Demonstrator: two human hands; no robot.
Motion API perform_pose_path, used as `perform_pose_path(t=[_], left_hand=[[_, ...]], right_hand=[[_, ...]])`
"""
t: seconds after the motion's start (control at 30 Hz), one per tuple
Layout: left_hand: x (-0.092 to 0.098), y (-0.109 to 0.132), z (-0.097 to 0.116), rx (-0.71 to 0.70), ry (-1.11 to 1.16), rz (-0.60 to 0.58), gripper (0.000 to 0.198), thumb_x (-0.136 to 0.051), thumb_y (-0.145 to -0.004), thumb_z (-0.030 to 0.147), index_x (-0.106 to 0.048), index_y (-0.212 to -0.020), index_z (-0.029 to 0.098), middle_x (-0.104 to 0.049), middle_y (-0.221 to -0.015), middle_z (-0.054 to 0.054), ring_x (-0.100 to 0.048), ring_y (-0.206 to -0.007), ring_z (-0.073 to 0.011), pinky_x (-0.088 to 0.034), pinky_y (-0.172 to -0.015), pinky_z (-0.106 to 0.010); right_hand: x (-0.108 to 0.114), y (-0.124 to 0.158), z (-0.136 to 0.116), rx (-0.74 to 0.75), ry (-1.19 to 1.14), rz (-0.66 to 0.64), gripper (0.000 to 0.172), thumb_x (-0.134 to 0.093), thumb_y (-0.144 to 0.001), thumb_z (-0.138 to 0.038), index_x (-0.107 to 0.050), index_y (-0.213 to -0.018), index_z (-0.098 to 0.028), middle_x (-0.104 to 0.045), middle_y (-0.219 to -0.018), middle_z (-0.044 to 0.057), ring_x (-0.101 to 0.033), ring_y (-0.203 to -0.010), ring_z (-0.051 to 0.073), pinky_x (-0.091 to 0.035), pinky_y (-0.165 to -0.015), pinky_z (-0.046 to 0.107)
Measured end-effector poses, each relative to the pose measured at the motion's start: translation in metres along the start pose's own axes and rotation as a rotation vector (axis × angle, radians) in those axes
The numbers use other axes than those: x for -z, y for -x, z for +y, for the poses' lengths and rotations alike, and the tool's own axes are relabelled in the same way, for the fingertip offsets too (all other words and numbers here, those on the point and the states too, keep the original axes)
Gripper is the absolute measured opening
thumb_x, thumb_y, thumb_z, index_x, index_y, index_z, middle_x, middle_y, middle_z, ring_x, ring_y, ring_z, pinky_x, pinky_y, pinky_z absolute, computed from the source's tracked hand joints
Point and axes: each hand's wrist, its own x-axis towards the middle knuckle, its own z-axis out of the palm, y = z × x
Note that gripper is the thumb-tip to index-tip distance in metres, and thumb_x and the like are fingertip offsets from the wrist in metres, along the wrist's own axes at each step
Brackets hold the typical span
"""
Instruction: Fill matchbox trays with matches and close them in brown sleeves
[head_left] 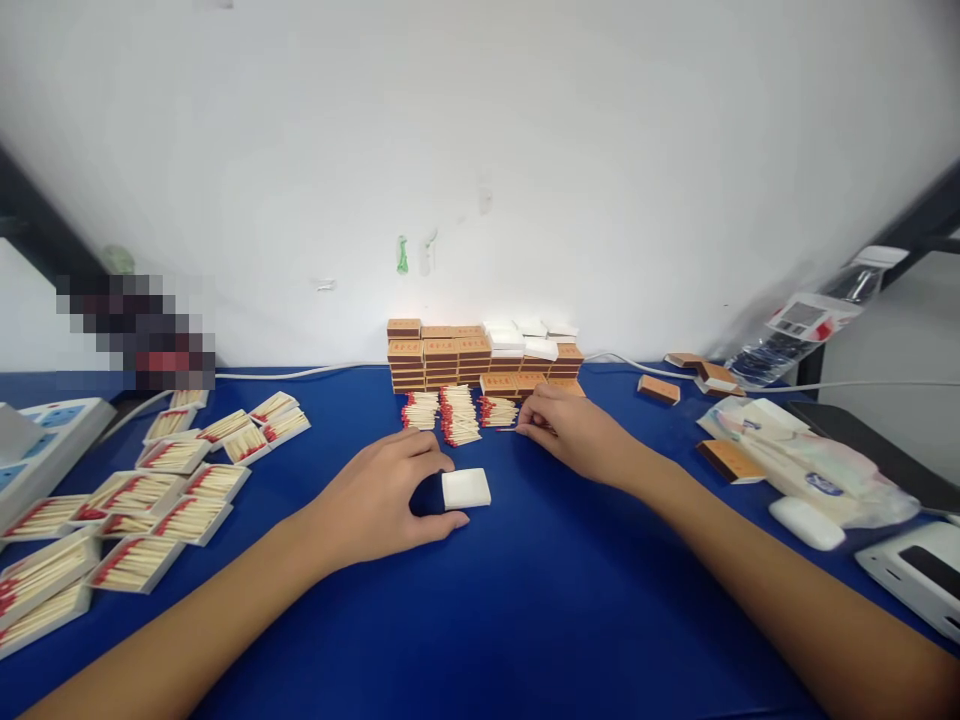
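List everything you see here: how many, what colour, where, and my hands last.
Wall: one, whitish, behind
Table: one, blue, underneath
Stacked matchboxes: many, orange-brown, against wall
White trays: several, on that stack
Match piles: three, pale with red heads, before stack
Filled trays: over a dozen, white, left
Power strip: one, white and blue, far left
Cables: count unclear, white, rear
Loose matchboxes: about four, orange, right
Bottle: one, clear, leaning right rear
Soft pack: one, whitish, right
Rounded case: one, white, beside pack
Flat object: one, dark, behind pack
Device: one, white with dark panel, right edge
Small tray: one, white, by left hand
Left hand: one, bare, centre-left
Right hand: one, bare, beside rightmost pile
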Motion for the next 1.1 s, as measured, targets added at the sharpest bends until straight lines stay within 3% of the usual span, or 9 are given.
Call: perform_pose_path(t=[0.13,0.33,0.9,1.1], left_hand=[[0.001,0.0,0.0,-0.013,-0.007,-0.014,0.028,-0.076,-0.09,0.044,-0.076,-0.106,0.022,-0.068,-0.099,-0.005,-0.066,-0.096,-0.0234,-0.053,-0.083,-0.037],[0.0,0.001,-0.001,-0.032,-0.031,0.001,0.025,-0.075,-0.091,0.042,-0.076,-0.106,0.021,-0.068,-0.099,-0.005,-0.066,-0.094,-0.0233,-0.054,-0.083,-0.037],[0.002,0.0,-0.002,-0.064,-0.071,0.048,0.024,-0.074,-0.093,0.042,-0.073,-0.103,0.02,-0.069,-0.096,-0.004,-0.066,-0.091,-0.0223,-0.052,-0.077,-0.035],[-0.003,0.0,-0.003,-0.017,-0.106,0.111,0.027,-0.074,-0.092,0.045,-0.071,-0.1,0.019,-0.07,-0.097,-0.006,-0.067,-0.093,-0.0245,-0.053,-0.078,-0.038]], right_hand=[[-0.007,0.001,-0.01,0.077,0.033,0.002,0.012,-0.053,-0.104,-0.022,-0.064,-0.098,-0.019,-0.064,-0.106,0.009,-0.062,-0.089,0.021,-0.048,-0.076,0.033],[-0.011,-0.003,-0.014,0.103,0.061,0.118,0.01,-0.054,-0.104,-0.024,-0.063,-0.102,-0.019,-0.063,-0.105,0.009,-0.062,-0.088,0.022,-0.049,-0.075,0.033],[-0.003,0.004,-0.018,0.1,0.069,0.014,0.012,-0.049,-0.107,-0.022,-0.059,-0.102,-0.019,-0.062,-0.108,0.01,-0.066,-0.093,0.023,-0.051,-0.079,0.034],[0.004,0.014,-0.044,0.153,0.037,0.043,0.01,-0.052,-0.107,-0.023,-0.06,-0.102,-0.021,-0.063,-0.105,0.008,-0.066,-0.088,0.021,-0.051,-0.073,0.032]])
